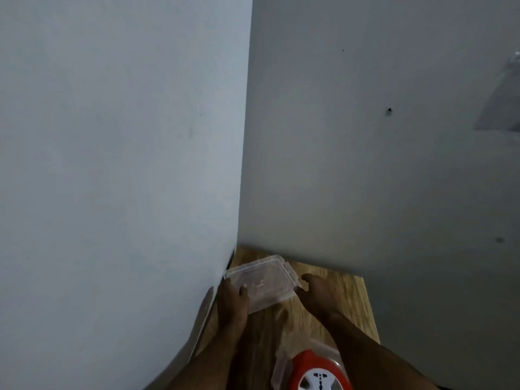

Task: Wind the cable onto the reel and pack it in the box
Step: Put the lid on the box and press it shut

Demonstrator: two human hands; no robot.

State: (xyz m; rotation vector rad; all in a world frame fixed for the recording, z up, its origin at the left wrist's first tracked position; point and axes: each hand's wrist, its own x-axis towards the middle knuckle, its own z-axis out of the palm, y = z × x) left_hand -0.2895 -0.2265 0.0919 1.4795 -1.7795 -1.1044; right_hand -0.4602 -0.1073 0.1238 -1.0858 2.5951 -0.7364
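Note:
A clear plastic lid point(264, 280) with clip flaps lies at the far end of the wooden table point(346, 302), close to the wall corner. My left hand point(235, 299) grips its near left edge, thumb on top. My right hand point(316, 291) pinches its right corner between thumb and curled fingers. At the bottom edge of the view a red and white cable reel point(318, 372) with sockets on its face sits in a clear plastic box point(280, 370). No loose cable shows.
Two grey walls meet in a corner point(244, 164) right behind the lid and hem in the narrow table on the left and at the back. The table's right edge point(371, 313) drops off beside my right forearm.

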